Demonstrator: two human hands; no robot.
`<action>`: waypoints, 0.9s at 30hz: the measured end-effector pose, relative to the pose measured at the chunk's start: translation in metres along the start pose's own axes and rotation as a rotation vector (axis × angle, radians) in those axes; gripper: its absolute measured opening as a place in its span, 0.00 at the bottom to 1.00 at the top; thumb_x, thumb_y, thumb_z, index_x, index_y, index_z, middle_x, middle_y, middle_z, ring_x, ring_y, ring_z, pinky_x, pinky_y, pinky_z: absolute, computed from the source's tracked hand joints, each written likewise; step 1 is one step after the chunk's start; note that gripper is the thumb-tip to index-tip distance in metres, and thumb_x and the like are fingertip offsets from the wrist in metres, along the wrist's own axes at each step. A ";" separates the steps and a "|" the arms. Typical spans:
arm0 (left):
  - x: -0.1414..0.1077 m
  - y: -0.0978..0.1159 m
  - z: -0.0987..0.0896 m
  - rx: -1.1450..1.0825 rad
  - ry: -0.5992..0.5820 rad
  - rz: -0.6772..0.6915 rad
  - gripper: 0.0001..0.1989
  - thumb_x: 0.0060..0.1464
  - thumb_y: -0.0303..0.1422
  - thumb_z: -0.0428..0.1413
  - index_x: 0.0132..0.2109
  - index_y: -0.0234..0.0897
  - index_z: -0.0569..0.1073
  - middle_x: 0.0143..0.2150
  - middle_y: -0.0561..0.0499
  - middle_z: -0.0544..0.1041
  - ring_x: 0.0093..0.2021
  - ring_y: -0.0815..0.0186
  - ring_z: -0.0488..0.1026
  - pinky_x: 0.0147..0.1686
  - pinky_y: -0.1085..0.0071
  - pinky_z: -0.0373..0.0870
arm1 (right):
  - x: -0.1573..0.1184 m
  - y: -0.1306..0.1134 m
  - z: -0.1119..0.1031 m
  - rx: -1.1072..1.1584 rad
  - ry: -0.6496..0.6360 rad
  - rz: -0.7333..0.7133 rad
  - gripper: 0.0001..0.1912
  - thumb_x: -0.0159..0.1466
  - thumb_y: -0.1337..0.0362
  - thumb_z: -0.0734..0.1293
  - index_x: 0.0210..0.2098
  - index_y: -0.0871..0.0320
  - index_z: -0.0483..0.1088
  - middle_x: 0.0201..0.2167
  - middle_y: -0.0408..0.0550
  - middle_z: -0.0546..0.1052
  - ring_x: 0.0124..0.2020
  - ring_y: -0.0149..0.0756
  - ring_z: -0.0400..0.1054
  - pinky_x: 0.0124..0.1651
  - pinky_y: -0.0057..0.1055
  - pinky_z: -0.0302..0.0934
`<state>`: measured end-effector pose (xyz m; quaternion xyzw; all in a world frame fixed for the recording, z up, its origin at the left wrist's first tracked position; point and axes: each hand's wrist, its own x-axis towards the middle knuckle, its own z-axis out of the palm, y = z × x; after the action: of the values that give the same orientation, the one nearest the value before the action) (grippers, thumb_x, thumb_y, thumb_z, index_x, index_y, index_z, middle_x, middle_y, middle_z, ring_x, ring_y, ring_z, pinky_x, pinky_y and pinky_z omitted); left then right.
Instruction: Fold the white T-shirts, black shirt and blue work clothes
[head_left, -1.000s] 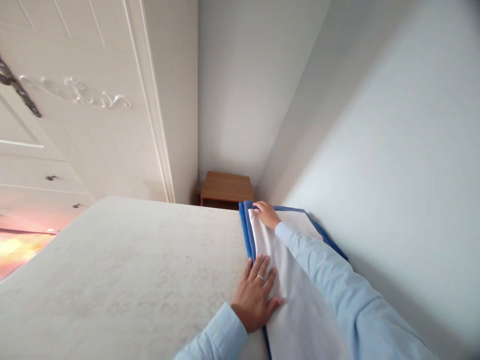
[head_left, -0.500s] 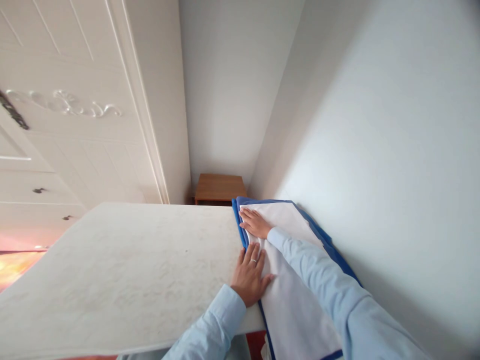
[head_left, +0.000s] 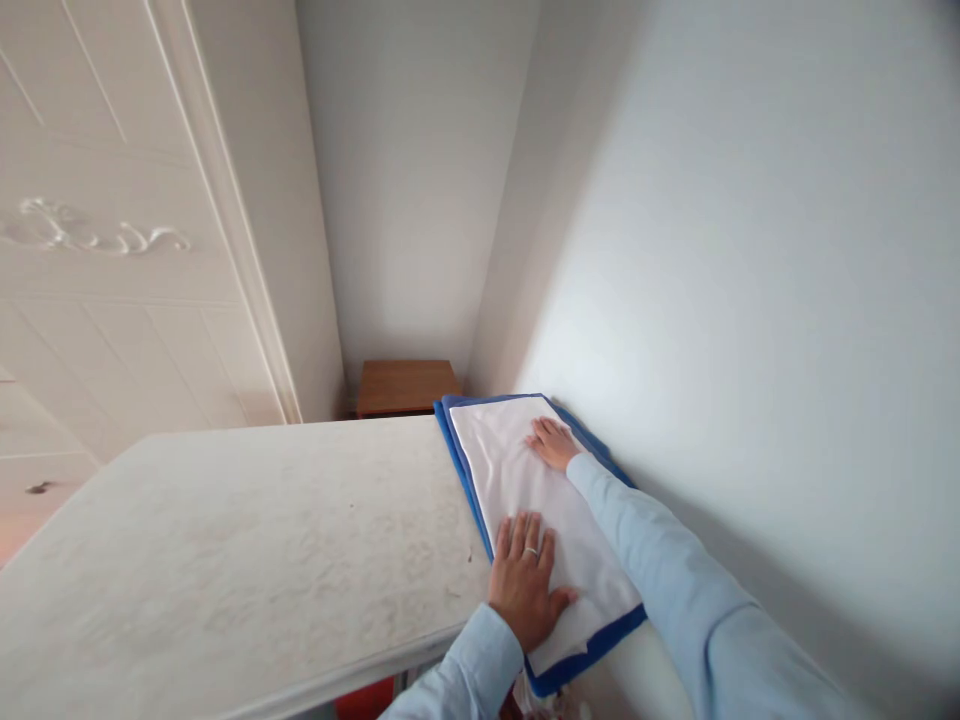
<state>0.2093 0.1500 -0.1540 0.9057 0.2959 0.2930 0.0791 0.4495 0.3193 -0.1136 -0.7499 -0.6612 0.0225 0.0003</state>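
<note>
A white cloth (head_left: 491,465) with blue showing along its edges lies flat on top of folded blue fabric (head_left: 459,462), at the right end of the white table. My left hand (head_left: 523,585), with a ring on one finger, rests palm down on the near left part of the cloth, fingers spread. Farther off, my right hand (head_left: 552,443) lies flat near the cloth's far right edge, its fingers stretched out. Neither hand grips anything. Small wrinkles run across the cloth between the two hands. Its near end reaches past the table's front edge.
The white table (head_left: 262,540) has a mottled surface and extends left. A plain wall (head_left: 750,300) stands close along the right. Behind the table is a low brown wooden cabinet (head_left: 409,385); a cream wardrobe (head_left: 150,330) rises at the back left.
My right hand has slid rightward across the cloth, and my left hand has moved further onto it. The cloth's near end now shows its blue edge. The view has shifted right.
</note>
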 end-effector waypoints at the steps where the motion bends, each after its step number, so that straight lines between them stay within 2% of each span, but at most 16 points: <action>1: -0.002 -0.002 0.004 0.002 0.015 0.001 0.36 0.62 0.55 0.48 0.68 0.36 0.65 0.70 0.37 0.63 0.71 0.43 0.56 0.67 0.41 0.55 | 0.001 0.002 0.003 -0.005 -0.004 -0.001 0.33 0.73 0.49 0.53 0.72 0.62 0.52 0.73 0.60 0.51 0.74 0.50 0.42 0.72 0.50 0.41; 6: -0.013 -0.009 0.016 0.011 0.103 0.016 0.39 0.60 0.55 0.51 0.72 0.40 0.58 0.72 0.40 0.59 0.72 0.42 0.52 0.68 0.39 0.51 | 0.001 0.007 0.012 -0.019 0.016 -0.016 0.34 0.74 0.49 0.49 0.72 0.62 0.52 0.74 0.58 0.51 0.75 0.47 0.41 0.73 0.47 0.38; 12: -0.014 -0.013 0.013 -0.034 0.040 0.059 0.47 0.54 0.61 0.53 0.73 0.41 0.55 0.73 0.37 0.55 0.73 0.37 0.50 0.65 0.33 0.52 | -0.001 0.002 0.008 0.009 0.018 0.004 0.34 0.74 0.47 0.49 0.72 0.60 0.52 0.74 0.57 0.52 0.75 0.44 0.41 0.73 0.46 0.38; 14: -0.012 -0.015 0.014 -0.047 0.046 0.054 0.46 0.54 0.61 0.53 0.72 0.40 0.57 0.73 0.36 0.56 0.72 0.38 0.50 0.65 0.33 0.52 | -0.002 -0.005 0.005 0.022 0.031 0.050 0.34 0.73 0.47 0.51 0.71 0.60 0.54 0.73 0.59 0.53 0.74 0.46 0.42 0.73 0.49 0.38; 18: -0.009 -0.014 0.013 -0.069 0.070 0.021 0.40 0.57 0.58 0.52 0.69 0.40 0.64 0.71 0.37 0.61 0.72 0.41 0.53 0.66 0.35 0.53 | -0.018 -0.027 0.001 0.075 0.095 0.153 0.33 0.73 0.49 0.53 0.69 0.65 0.56 0.71 0.71 0.54 0.74 0.55 0.44 0.70 0.61 0.38; 20: -0.006 -0.012 0.009 -0.077 0.062 0.017 0.37 0.59 0.56 0.52 0.68 0.39 0.66 0.70 0.36 0.62 0.71 0.41 0.55 0.66 0.35 0.54 | -0.038 -0.039 0.002 0.133 0.115 0.148 0.32 0.73 0.51 0.54 0.69 0.66 0.57 0.70 0.72 0.54 0.73 0.56 0.46 0.70 0.62 0.40; 22: -0.003 -0.010 0.004 -0.092 0.054 0.010 0.33 0.62 0.52 0.51 0.66 0.37 0.68 0.69 0.36 0.64 0.71 0.41 0.57 0.66 0.36 0.56 | -0.069 -0.049 0.004 0.213 0.119 0.109 0.29 0.74 0.54 0.54 0.67 0.65 0.60 0.70 0.68 0.58 0.72 0.54 0.49 0.70 0.59 0.43; 25: 0.003 -0.010 -0.005 -0.174 0.078 -0.031 0.21 0.66 0.40 0.48 0.59 0.37 0.73 0.66 0.39 0.69 0.69 0.45 0.60 0.66 0.39 0.57 | -0.132 -0.056 0.004 0.339 0.140 0.049 0.28 0.75 0.55 0.48 0.63 0.60 0.66 0.66 0.59 0.67 0.69 0.46 0.57 0.70 0.50 0.51; 27: 0.006 -0.014 -0.008 -0.285 0.126 -0.084 0.19 0.68 0.34 0.43 0.52 0.36 0.76 0.59 0.40 0.77 0.64 0.51 0.68 0.65 0.43 0.61 | -0.179 -0.056 0.001 0.544 0.209 0.032 0.29 0.74 0.50 0.47 0.60 0.58 0.69 0.60 0.57 0.73 0.63 0.43 0.66 0.67 0.46 0.59</action>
<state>0.2016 0.1645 -0.1487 0.8519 0.2934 0.3847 0.2004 0.3720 0.1483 -0.1068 -0.7309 -0.6154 0.1215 0.2689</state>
